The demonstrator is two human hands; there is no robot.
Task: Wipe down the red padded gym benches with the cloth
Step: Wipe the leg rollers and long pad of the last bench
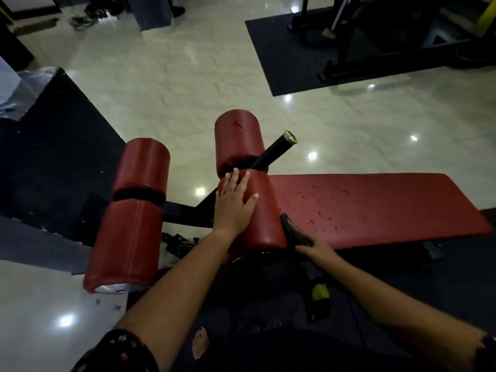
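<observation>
Pale glossy floor tiles (40,318) lie under the equipment. Nearest, the right hand (314,247) curls its fingers round a dark limp cloth (291,230), low beside the red vinyl roller pad (263,210). The cloth looks light and soft, and is best held bunched in the palm. The left hand (234,202) lies flat with straight fingers on this roller, which probably turns if not steadied. Beyond, the long red padded bench (375,208) shows small marks; its smooth cover may be slippery. Far behind lies a black rubber mat (290,49).

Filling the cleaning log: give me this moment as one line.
left hand: flat on red roller pad | right hand: grips dark cloth beside that pad | bench seat: flecks on surface
</observation>
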